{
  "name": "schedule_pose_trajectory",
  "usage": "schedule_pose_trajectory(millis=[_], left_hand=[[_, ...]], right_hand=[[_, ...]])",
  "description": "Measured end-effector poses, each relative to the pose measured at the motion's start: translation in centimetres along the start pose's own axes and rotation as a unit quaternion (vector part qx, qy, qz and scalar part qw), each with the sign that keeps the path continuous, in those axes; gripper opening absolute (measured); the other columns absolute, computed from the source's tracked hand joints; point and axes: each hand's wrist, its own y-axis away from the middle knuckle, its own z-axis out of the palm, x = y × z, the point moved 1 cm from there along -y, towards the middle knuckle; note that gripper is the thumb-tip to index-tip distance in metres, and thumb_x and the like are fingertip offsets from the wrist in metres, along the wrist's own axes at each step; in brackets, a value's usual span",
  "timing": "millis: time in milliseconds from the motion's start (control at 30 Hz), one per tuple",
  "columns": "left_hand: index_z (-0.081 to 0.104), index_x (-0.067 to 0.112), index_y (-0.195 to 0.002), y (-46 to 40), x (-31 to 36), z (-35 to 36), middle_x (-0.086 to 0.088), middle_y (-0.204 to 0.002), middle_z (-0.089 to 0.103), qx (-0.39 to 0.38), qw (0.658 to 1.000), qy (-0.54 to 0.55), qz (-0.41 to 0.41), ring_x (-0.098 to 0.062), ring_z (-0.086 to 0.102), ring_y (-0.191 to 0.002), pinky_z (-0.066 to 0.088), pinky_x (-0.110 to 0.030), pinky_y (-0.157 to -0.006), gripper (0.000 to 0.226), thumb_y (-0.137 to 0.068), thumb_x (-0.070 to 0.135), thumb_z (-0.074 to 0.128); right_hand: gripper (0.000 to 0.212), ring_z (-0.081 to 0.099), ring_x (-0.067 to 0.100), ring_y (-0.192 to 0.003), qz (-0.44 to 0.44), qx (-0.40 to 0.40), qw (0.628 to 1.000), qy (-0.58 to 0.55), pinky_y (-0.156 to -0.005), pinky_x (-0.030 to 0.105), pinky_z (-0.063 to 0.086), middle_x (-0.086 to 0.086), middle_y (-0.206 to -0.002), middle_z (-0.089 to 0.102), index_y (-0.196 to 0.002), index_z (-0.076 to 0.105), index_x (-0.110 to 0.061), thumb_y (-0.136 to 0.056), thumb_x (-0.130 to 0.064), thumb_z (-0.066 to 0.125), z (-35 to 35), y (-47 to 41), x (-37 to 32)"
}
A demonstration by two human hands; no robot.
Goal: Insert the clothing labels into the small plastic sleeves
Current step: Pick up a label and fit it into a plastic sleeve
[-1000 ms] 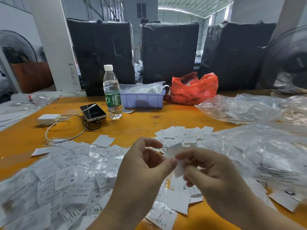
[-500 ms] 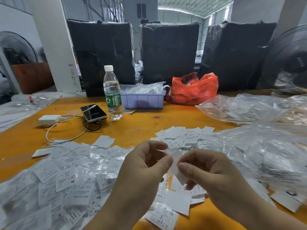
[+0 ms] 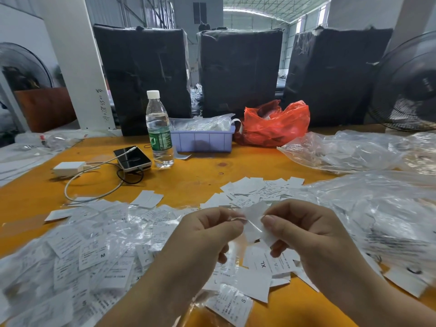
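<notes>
While both hands meet above the orange table [image 3: 212, 185], the left hand [image 3: 207, 234] pinches a clear plastic sleeve [image 3: 238, 219] and the right hand [image 3: 304, 230] pinches a white label [image 3: 256, 212] at its mouth; how far the label sits inside is hard to tell. At the back, a lilac tray [image 3: 203, 141] holds a clear bag of small items, and a red bag [image 3: 273, 125] beside it is partly open, its contents unclear. To the right, 2 large clear bags [image 3: 339, 152] hold more white pieces, blurred by glare. Sleeved labels [image 3: 89, 251] heap up on the left, running out of view, and bare labels [image 3: 257, 187] lie beyond the hands. A water bottle [image 3: 159, 131] stands by a phone [image 3: 132, 158] with a white cable. A fan [image 3: 410, 83] is cut off at the right edge.
</notes>
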Motion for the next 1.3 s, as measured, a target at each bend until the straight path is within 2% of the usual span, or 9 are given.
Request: schedule_pose_trajectory(millis=[133, 267, 467, 667, 800, 1000, 1067, 1200, 1300], left_hand=[[0.072, 0.014, -0.070, -0.05, 0.19, 0.00, 0.003, -0.059, 0.054, 0.004, 1.000, -0.002, 0.009, -0.008, 0.046, -0.052, 0.045, -0.019, -0.053, 0.017, -0.084, 0.023, 0.067], [0.074, 0.010, -0.074, 0.05, 0.22, -0.04, 0.004, -0.060, 0.059, 0.008, 1.000, -0.011, 0.018, -0.007, 0.048, -0.052, 0.042, -0.016, -0.050, 0.023, -0.091, 0.012, 0.059], [0.075, 0.018, -0.074, 0.16, 0.08, 0.23, 0.008, -0.059, 0.060, 0.002, 0.999, -0.025, 0.031, -0.006, 0.051, -0.055, 0.043, -0.018, -0.055, 0.015, -0.085, 0.020, 0.065], [0.075, 0.017, -0.075, 0.07, -0.13, 0.14, 0.007, -0.060, 0.061, 0.011, 0.999, -0.042, 0.032, -0.007, 0.054, -0.057, 0.044, -0.026, -0.060, 0.010, -0.083, 0.022, 0.071], [0.074, 0.019, -0.075, 0.02, -0.12, -0.28, 0.008, -0.061, 0.061, 0.017, 0.996, -0.071, 0.044, -0.005, 0.054, -0.058, 0.043, -0.027, -0.063, 0.022, -0.065, 0.037, 0.065], [0.075, 0.024, -0.077, 0.21, 0.39, -0.58, 0.003, -0.070, 0.068, -0.014, 0.990, -0.104, 0.090, -0.001, 0.055, -0.060, 0.040, -0.011, -0.056, 0.031, -0.074, 0.051, 0.059], [0.075, 0.026, -0.079, 0.41, 0.44, -0.46, -0.002, -0.071, 0.068, -0.029, 0.985, -0.130, 0.113, -0.003, 0.055, -0.062, 0.044, -0.019, -0.058, 0.031, -0.077, 0.052, 0.058], [0.075, 0.030, -0.082, 0.51, 0.23, -0.09, 0.002, -0.076, 0.070, -0.030, 0.979, -0.157, 0.129, -0.011, 0.065, -0.076, 0.051, -0.039, -0.078, 0.024, -0.078, 0.049, 0.061], [0.074, 0.031, -0.082, 0.51, 0.14, -0.05, -0.001, -0.074, 0.069, -0.009, 0.975, -0.170, 0.141, -0.020, 0.065, -0.077, 0.052, -0.044, -0.076, 0.021, -0.077, 0.048, 0.062]], right_hand=[[0.011, 0.060, 0.016, -0.057, 0.006, 0.003, 1.000, 0.002, -0.055, 0.026, 0.051, 0.006, -0.064, 0.066, -0.074, 0.073, -0.017, -0.074, -0.023, 0.065, -0.06, -0.04, 0.19], [0.011, 0.058, 0.015, -0.056, 0.016, 0.000, 1.000, -0.005, -0.055, 0.024, 0.051, 0.005, -0.062, 0.063, -0.072, 0.071, -0.013, -0.072, -0.022, 0.064, -0.01, -0.07, 0.36], [0.022, 0.059, 0.017, -0.063, 0.050, -0.056, 0.997, -0.032, -0.061, 0.029, 0.052, 0.007, -0.069, 0.059, -0.075, 0.069, -0.012, -0.068, -0.033, 0.073, -0.01, -0.16, 0.49], [0.017, 0.061, 0.019, -0.062, 0.046, -0.069, 0.996, -0.030, -0.058, 0.028, 0.051, 0.008, -0.066, 0.067, -0.074, 0.072, -0.008, -0.077, -0.024, 0.068, 0.12, -0.33, 0.73], [0.017, 0.063, 0.019, -0.063, 0.043, -0.079, 0.996, -0.027, -0.059, 0.027, 0.052, 0.007, -0.068, 0.069, -0.076, 0.073, -0.009, -0.078, -0.025, 0.068, 0.18, -0.28, 0.73], [0.014, 0.060, 0.016, -0.060, 0.045, -0.084, 0.995, -0.021, -0.057, 0.025, 0.049, 0.003, -0.063, 0.067, -0.071, 0.073, -0.012, -0.075, -0.026, 0.069, 0.35, -0.17, 0.78], [0.015, 0.059, 0.016, -0.060, 0.045, -0.095, 0.994, -0.025, -0.057, 0.026, 0.047, 0.004, -0.061, 0.066, -0.068, 0.072, -0.013, -0.074, -0.027, 0.071, 0.51, -0.10, 0.66], [0.024, 0.058, 0.015, -0.059, 0.038, -0.106, 0.994, -0.012, -0.059, 0.024, 0.046, 0.004, -0.060, 0.066, -0.068, 0.071, -0.011, -0.073, -0.034, 0.074, 0.46, -0.04, 0.63], [0.030, 0.059, 0.016, -0.061, 0.036, -0.107, 0.994, 0.000, -0.061, 0.026, 0.047, 0.005, -0.062, 0.066, -0.071, 0.072, -0.012, -0.069, -0.041, 0.074, 0.42, -0.03, 0.66]])
